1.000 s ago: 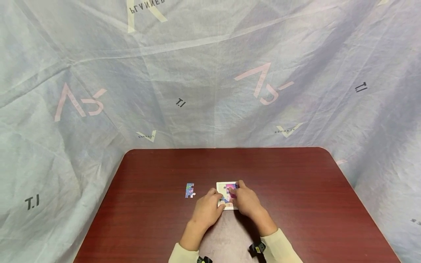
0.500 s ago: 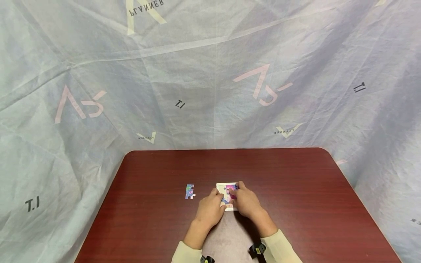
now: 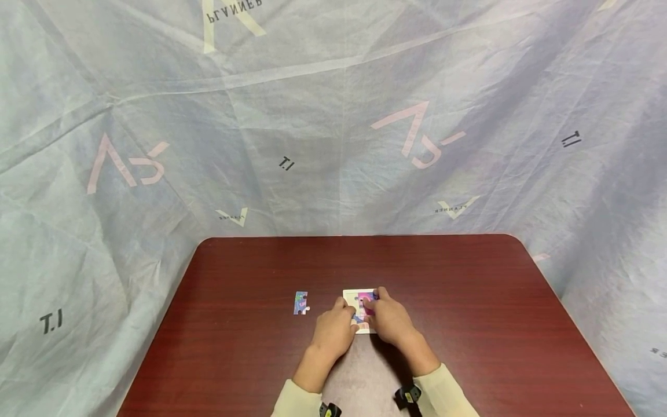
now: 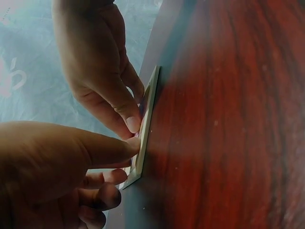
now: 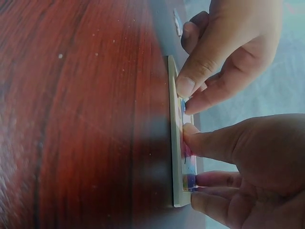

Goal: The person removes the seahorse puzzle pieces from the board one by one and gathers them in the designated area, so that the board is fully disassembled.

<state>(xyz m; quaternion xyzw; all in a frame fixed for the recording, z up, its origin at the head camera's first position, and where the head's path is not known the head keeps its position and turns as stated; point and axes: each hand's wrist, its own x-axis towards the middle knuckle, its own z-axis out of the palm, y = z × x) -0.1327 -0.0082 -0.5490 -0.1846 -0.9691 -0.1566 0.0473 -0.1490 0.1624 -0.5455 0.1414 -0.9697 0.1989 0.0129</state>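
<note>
A small white-rimmed puzzle tray (image 3: 358,290) lies flat on the table, with pink and blue jigsaw pieces inside. My left hand (image 3: 333,331) grips its left near corner. The thumb is on the near rim, and the index fingertip touches a blue piece (image 5: 183,106) inside. Over the right half, my right hand (image 3: 392,318) holds a pink puzzle piece (image 3: 365,297) between thumb and fingers, down in the tray. The hands cover much of both sides. Pale bare tray floor shows at the upper left.
To the left of the tray lies a loose bluish bit of puzzle (image 3: 300,303). The dark red wooden table (image 3: 234,324) has rounded far corners. Grey printed cloth (image 3: 312,127) hangs behind and at both sides.
My left hand has shifted slightly right and its fingers have closed in a little at the tray's edge. The right hand and the tray have stayed in place.
</note>
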